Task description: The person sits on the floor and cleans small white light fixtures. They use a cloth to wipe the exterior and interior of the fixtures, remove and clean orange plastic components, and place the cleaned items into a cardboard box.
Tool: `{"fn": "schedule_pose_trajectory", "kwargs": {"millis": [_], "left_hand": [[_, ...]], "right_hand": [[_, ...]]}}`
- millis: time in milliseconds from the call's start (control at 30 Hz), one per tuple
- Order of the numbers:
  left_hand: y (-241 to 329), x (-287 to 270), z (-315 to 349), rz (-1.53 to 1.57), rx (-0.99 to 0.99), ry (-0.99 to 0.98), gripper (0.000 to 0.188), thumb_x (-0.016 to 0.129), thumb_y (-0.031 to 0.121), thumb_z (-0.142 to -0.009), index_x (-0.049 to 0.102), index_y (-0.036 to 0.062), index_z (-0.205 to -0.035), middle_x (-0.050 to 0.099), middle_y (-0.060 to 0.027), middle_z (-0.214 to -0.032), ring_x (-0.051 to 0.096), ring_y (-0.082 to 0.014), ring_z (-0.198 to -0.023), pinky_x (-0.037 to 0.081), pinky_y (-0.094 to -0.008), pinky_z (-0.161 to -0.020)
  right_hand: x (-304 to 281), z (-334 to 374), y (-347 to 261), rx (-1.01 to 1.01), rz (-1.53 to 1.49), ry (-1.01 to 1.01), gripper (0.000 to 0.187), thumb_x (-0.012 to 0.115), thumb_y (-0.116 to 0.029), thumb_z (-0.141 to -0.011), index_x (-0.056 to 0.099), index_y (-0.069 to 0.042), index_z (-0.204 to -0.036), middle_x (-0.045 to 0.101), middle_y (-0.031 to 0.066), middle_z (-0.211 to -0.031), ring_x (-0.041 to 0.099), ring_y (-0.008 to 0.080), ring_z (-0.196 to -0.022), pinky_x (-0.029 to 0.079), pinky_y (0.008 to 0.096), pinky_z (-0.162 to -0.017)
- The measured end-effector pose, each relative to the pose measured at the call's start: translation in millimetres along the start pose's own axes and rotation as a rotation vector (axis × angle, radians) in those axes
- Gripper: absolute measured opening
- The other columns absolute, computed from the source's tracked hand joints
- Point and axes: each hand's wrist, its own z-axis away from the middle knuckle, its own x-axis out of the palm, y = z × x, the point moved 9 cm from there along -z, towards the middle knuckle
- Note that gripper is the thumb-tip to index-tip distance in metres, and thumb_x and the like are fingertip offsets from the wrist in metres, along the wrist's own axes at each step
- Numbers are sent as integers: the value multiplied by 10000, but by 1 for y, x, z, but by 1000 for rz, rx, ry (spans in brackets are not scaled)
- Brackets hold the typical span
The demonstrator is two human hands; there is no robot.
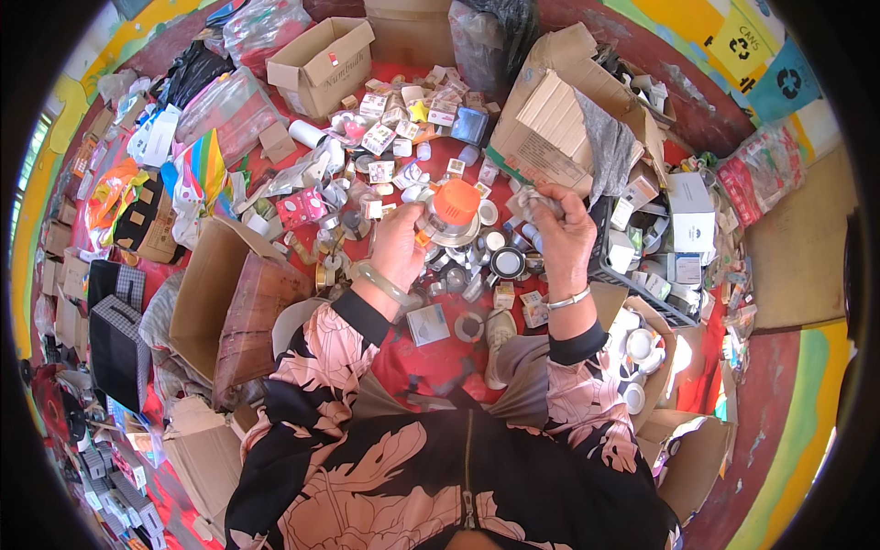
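Observation:
My left hand (400, 246), a bangle on its wrist, is closed at the side of a small clear container with an orange lid (456, 202). My right hand (563, 236) is raised to the right of it, fingers pinched on a crumpled greyish-white cloth or tissue (526, 202). A gap separates the two hands. Beneath them spreads a heap of small goods: a black-and-white round cup (507, 264), metal lids, jars and little printed boxes. A white box (427, 324) lies on the red floor cover in front of me.
An open carton (321, 69) stands at the back, and a torn carton (559, 119) leans at the back right. To the right is a black crate (642, 293) filled with boxes. Another open carton (220, 307) is at my left. Bags and plastic wrap (229, 115) pile at the far left.

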Motion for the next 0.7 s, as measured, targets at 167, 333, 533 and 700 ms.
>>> {"fn": "schedule_pose_trajectory", "kwargs": {"millis": [167,333,533,700], "left_hand": [[-2,22,8,-55,3,-67,122,511,35,-838,550,-23,-938,613,-93,-883,618,-180,-799,506,-304,-730],[-12,33,10,-56,-35,-135,120,478,8,-847,518,-35,-952,602,-116,-919,614,-196,-828,499,-330,-756],[5,19,-1,128,71,-58,166,464,-21,-851,495,-2,-1013,579,-119,-1026,575,-222,-977,451,-388,-904],[14,24,1,247,72,-75,266,477,-32,-836,496,2,-1099,566,-128,-1126,548,-244,-1057,412,-404,-965]], "right_hand": [[16,5,-33,-251,135,-27,224,655,38,-692,645,-59,-894,614,77,-906,568,221,-870,472,308,-746],[47,19,-40,-366,296,-125,228,622,16,-712,654,-69,-921,621,100,-937,585,278,-865,482,335,-761],[59,31,-33,-316,373,-272,215,598,24,-714,658,-65,-900,628,102,-886,603,281,-823,488,339,-726],[53,24,-13,-98,355,-236,164,607,8,-713,648,-52,-860,619,111,-860,598,299,-796,486,357,-717]]}}
